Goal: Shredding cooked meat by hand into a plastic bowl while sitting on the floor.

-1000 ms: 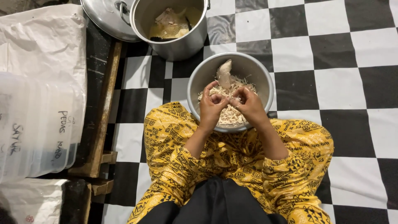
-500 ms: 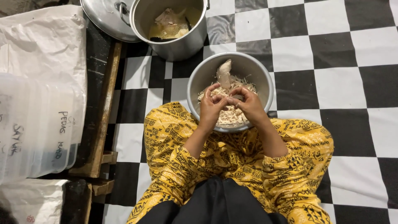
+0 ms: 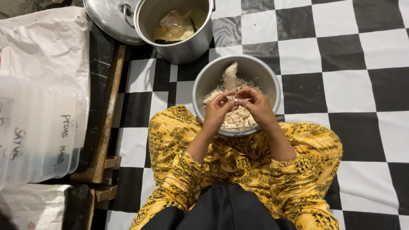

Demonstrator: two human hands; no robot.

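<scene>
1. Your left hand [image 3: 217, 111] and right hand [image 3: 257, 106] meet over the near half of the metal bowl [image 3: 203, 85], fingertips touching each other.
2. Both hands pinch a small pale piece of meat [image 3: 233, 100] between thumbs and fingertips; the fingers are curled in on it and neither hand is slack.
3. That piece sits right between the two hands, just above the shredded chicken [image 3: 238, 120] heaped in the bowl.
4. A bigger unshredded chunk of chicken [image 3: 230, 76] stands in the far half of the bowl, just beyond your fingertips and not touching them.
5. The bowl rests on the floor [image 3: 341, 55] against your knees, between legs in yellow patterned trousers [image 3: 179, 162].
6. The floor is a black-and-white checkered sheet.
7. Beyond the bowl, near it, stands a steel pot [image 3: 183, 47] with pale pieces in broth; its lid [image 3: 106, 19] leans beside it to the left.
8. To your left lies a wooden frame [image 3: 106, 110], with a stack of translucent plastic containers [image 3: 34, 132] and white sacks [image 3: 47, 47] past it.
</scene>
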